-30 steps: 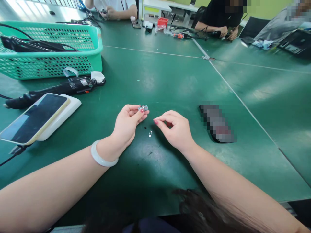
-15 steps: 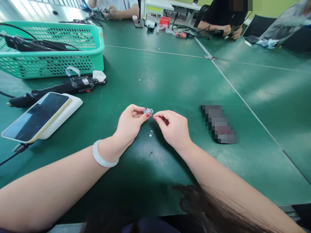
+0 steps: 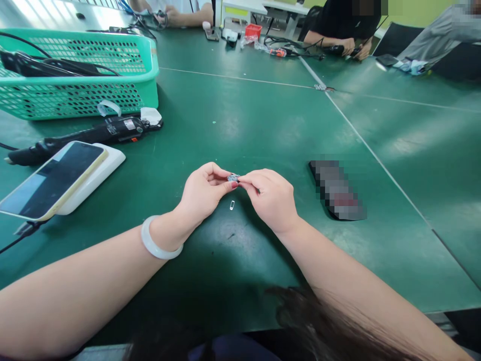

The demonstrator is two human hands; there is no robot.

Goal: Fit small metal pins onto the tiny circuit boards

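1. Small white-rimmed piece [image 3: 232, 205], one. Lies flat on the bench [image 3: 233, 115] just nearer me than my hands, touching neither; same spot as a second ago. The dark speck seen near it a second ago no longer shows; I cannot tell whether my fingers cover it.

2. Left hand [image 3: 199, 193], mine, pale bracelet [image 3: 151, 243] at the wrist. Thumb and fingers closed on the silvery piece, now brought nearer to my right.

3. Right hand [image 3: 271, 198], mine. Thumb and forefinger narrowed to a tight pinch. Change: the gap to the left hand, plain a second ago, is gone, and the tips meet the right end of the silvery piece. I take this to mean the work is now two-handed, left steadying, right doing the fine part. Whether anything tiny sits in the pinch, I cannot tell.

4. Silvery piece [image 3: 233, 178], one. Between both sets of fingertips, above the bench; details too small to read.

5. Phone [image 3: 54, 180], leaning on a white slab [image 3: 112, 159], left.

6. Black flat item [image 3: 336, 190], blurred, right.

7. Black handheld tool [image 3: 105, 133], left, before the green basket [image 3: 146, 75].

8. Red box [image 3: 253, 30], far side.
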